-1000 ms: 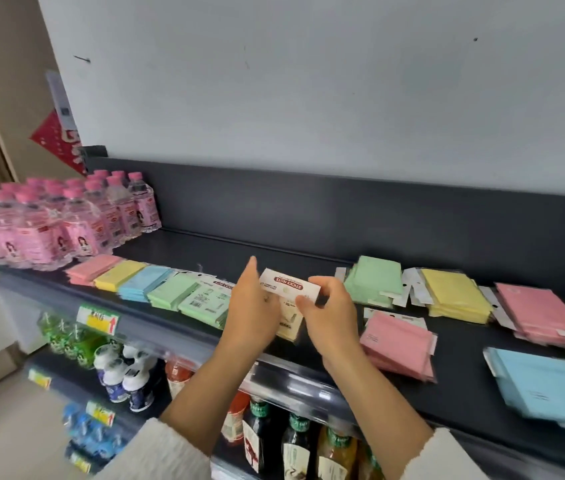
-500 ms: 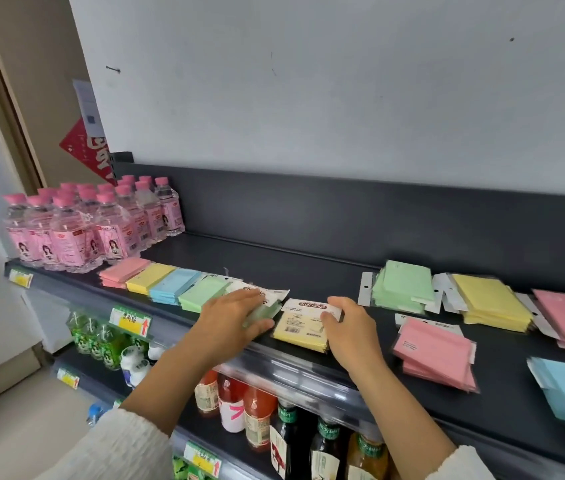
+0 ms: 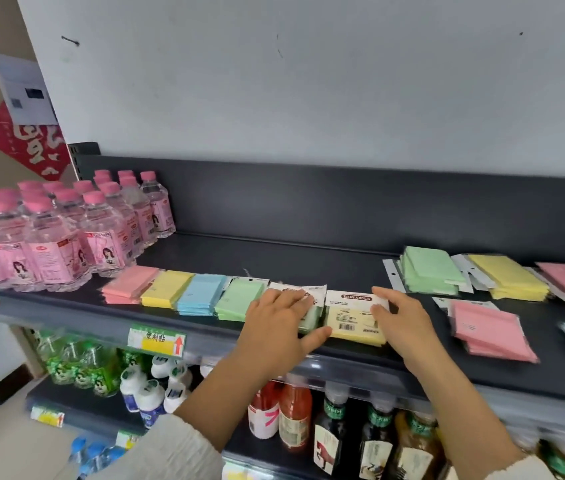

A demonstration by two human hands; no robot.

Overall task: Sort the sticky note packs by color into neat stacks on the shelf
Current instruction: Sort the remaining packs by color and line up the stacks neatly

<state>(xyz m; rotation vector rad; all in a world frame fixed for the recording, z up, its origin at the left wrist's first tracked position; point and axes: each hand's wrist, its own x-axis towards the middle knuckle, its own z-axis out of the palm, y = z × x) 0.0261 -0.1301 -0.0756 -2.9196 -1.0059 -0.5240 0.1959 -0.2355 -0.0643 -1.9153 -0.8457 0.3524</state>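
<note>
Your left grip (image 3: 279, 327) lies flat with fingers straight on the green pack (image 3: 310, 315), the thumb reaching along its front edge. Your right grip (image 3: 404, 323) is spread, fingertips touching the right side of the yellow pack (image 3: 350, 322). That pack lies flat near the front edge of the shelf (image 3: 274, 258), just beside the green pack. To their left runs a row of 4 stacks: pink stack (image 3: 130, 285), yellow stack (image 3: 167, 289), blue stack (image 3: 201, 294), green stack (image 3: 239, 299).

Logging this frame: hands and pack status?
Left hand open, flat on green pack. Right hand open, fingers touching yellow pack, flat on shelf front. Nothing in the way.
</note>
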